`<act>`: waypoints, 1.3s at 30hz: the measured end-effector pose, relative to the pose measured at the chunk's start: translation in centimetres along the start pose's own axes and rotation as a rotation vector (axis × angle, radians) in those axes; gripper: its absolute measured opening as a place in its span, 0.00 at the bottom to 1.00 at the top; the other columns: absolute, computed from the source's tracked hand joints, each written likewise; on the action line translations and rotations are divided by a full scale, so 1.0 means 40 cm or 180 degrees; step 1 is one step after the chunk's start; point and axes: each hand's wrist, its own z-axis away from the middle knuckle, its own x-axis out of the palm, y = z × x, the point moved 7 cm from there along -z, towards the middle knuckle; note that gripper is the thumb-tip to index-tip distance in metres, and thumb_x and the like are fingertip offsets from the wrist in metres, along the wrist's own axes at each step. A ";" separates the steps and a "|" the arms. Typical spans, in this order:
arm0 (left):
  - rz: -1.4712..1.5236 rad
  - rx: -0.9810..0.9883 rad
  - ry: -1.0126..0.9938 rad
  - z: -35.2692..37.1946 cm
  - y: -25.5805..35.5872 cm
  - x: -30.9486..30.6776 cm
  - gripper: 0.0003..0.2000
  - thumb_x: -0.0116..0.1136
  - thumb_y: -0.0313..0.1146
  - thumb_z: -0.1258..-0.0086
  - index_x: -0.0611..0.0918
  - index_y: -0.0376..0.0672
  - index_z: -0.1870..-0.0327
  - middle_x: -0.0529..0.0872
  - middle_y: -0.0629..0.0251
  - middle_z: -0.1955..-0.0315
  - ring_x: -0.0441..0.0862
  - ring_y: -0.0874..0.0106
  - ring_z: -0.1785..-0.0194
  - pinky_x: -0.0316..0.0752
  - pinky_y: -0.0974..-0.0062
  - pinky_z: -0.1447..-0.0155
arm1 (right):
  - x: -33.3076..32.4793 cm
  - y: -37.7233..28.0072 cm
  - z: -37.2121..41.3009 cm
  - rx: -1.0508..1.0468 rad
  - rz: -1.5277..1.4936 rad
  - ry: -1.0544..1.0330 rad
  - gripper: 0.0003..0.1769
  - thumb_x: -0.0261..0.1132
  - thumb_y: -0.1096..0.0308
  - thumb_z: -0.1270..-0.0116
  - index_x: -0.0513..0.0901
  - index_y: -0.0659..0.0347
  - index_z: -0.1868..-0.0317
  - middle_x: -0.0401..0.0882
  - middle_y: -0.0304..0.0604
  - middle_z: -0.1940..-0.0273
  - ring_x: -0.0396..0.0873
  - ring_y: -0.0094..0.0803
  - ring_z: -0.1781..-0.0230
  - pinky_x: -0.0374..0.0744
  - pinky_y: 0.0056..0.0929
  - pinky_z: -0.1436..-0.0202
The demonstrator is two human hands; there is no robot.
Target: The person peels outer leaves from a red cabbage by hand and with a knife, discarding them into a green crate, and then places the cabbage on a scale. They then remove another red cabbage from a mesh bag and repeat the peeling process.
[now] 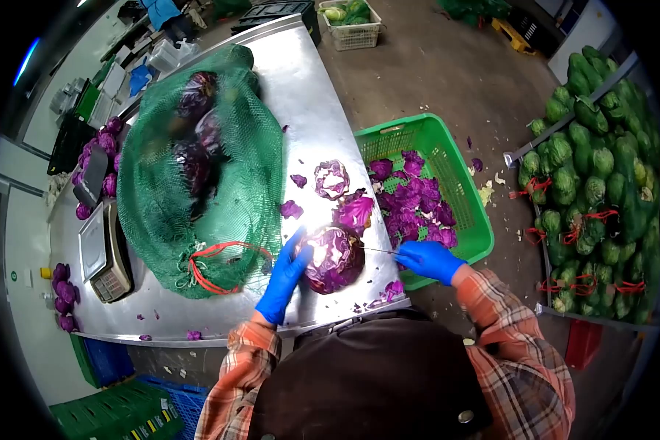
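Near the front edge of the metal table sits a purple cabbage [333, 259] with a pale patch on its upper side. My left hand [284, 275], in a blue glove, lies against the cabbage's left side, fingers pressed to it. My right hand [430, 261], also gloved in blue, is closed round a knife, whose thin blade [378, 251] reaches left to the cabbage's right side. Behind the cabbage are a loose purple leaf [354, 214] and a cut ring-shaped piece [331, 180]. Smaller leaf scraps [291, 210] lie beside them.
A green net bag [249, 183] of purple cabbages covers the table's middle. Left of it stands a scale [108, 253]. A green crate [479, 227] of purple leaves adjoins the table's right edge. Bagged green cabbages [594, 191] are stacked far right.
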 end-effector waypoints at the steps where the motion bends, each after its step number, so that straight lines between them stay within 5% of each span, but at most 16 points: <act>1: 0.0179 -0.0069 0.0161 0.016 -0.017 -0.001 0.34 0.55 0.47 0.28 0.59 0.39 0.27 0.63 0.58 0.30 0.57 0.67 0.27 0.52 0.69 0.25 | 0.001 0.048 0.034 0.0254 0.0034 -0.0101 0.17 0.56 0.51 0.29 0.80 0.56 0.60 0.80 0.50 0.64 0.80 0.50 0.64 0.78 0.43 0.62; 3: 0.0460 -0.0742 0.0349 0.052 -0.022 0.002 0.35 0.58 0.45 0.29 0.59 0.40 0.26 0.64 0.58 0.30 0.57 0.66 0.26 0.51 0.68 0.24 | -0.033 0.076 0.094 0.0364 0.0120 0.0045 0.17 0.56 0.50 0.29 0.81 0.55 0.59 0.80 0.50 0.65 0.80 0.50 0.64 0.78 0.42 0.62; 6: -0.1175 0.0106 0.0837 0.012 0.006 -0.040 0.41 0.65 0.42 0.35 0.55 0.46 0.24 0.65 0.57 0.31 0.63 0.61 0.30 0.57 0.68 0.26 | -0.065 0.066 0.109 0.0406 -0.0102 0.0331 0.17 0.57 0.50 0.29 0.82 0.54 0.57 0.81 0.49 0.64 0.80 0.49 0.64 0.78 0.41 0.62; 7: -0.0808 0.0778 0.0612 0.008 0.147 0.027 0.38 0.64 0.36 0.35 0.58 0.44 0.25 0.66 0.60 0.32 0.60 0.68 0.28 0.54 0.69 0.26 | -0.074 0.052 0.108 0.0403 -0.0237 0.0428 0.17 0.57 0.50 0.29 0.82 0.54 0.56 0.81 0.49 0.64 0.80 0.49 0.64 0.78 0.40 0.62; 10: 0.0093 -0.0097 -0.0387 -0.081 0.028 0.060 0.37 0.64 0.34 0.34 0.59 0.43 0.26 0.68 0.59 0.33 0.64 0.69 0.31 0.59 0.71 0.28 | -0.080 -0.012 0.070 0.0197 -0.0298 0.0251 0.16 0.58 0.52 0.29 0.82 0.54 0.56 0.81 0.47 0.63 0.81 0.47 0.65 0.79 0.39 0.62; 17: 0.0129 0.0002 -0.0307 -0.073 0.061 0.075 0.38 0.64 0.33 0.35 0.59 0.44 0.25 0.67 0.58 0.32 0.66 0.68 0.32 0.63 0.72 0.30 | -0.028 -0.100 -0.035 -0.0618 0.0133 0.0154 0.13 0.56 0.55 0.29 0.80 0.53 0.54 0.80 0.44 0.62 0.80 0.46 0.63 0.79 0.39 0.63; 24: -0.0502 0.0088 0.0379 -0.016 -0.023 0.008 0.42 0.72 0.36 0.41 0.58 0.44 0.27 0.66 0.58 0.34 0.68 0.65 0.34 0.67 0.67 0.32 | 0.003 0.133 0.132 0.0472 0.0195 -0.0204 0.15 0.56 0.54 0.28 0.80 0.55 0.57 0.79 0.49 0.64 0.79 0.51 0.64 0.78 0.44 0.62; 28: 0.0068 0.0202 0.0253 -0.039 0.020 0.052 0.48 0.72 0.31 0.44 0.51 0.45 0.25 0.63 0.54 0.34 0.68 0.63 0.34 0.67 0.67 0.33 | -0.037 0.046 0.110 0.0194 -0.0163 0.0300 0.12 0.58 0.56 0.29 0.81 0.55 0.58 0.79 0.49 0.63 0.79 0.50 0.65 0.77 0.43 0.63; 32: -0.0088 0.0314 -0.0237 -0.074 0.038 0.060 0.38 0.67 0.34 0.38 0.62 0.42 0.27 0.67 0.58 0.32 0.65 0.67 0.30 0.59 0.70 0.27 | -0.032 -0.069 0.023 -0.0282 -0.0179 0.0297 0.12 0.58 0.57 0.30 0.80 0.55 0.59 0.79 0.48 0.62 0.79 0.49 0.64 0.77 0.42 0.63; 37: -0.0137 0.0374 -0.0015 -0.058 -0.002 0.043 0.38 0.73 0.36 0.43 0.65 0.40 0.31 0.70 0.60 0.36 0.69 0.67 0.35 0.65 0.68 0.31 | 0.031 0.019 0.039 -0.0204 -0.0049 0.0062 0.12 0.57 0.57 0.30 0.80 0.56 0.59 0.79 0.47 0.62 0.80 0.49 0.63 0.77 0.42 0.61; 39: -0.0412 -0.0070 0.0069 -0.038 -0.006 0.034 0.40 0.75 0.36 0.45 0.64 0.40 0.32 0.71 0.59 0.37 0.71 0.68 0.37 0.66 0.67 0.33 | 0.033 0.070 0.094 0.0209 0.0010 -0.0073 0.13 0.57 0.57 0.29 0.80 0.57 0.56 0.79 0.49 0.60 0.80 0.50 0.62 0.78 0.41 0.61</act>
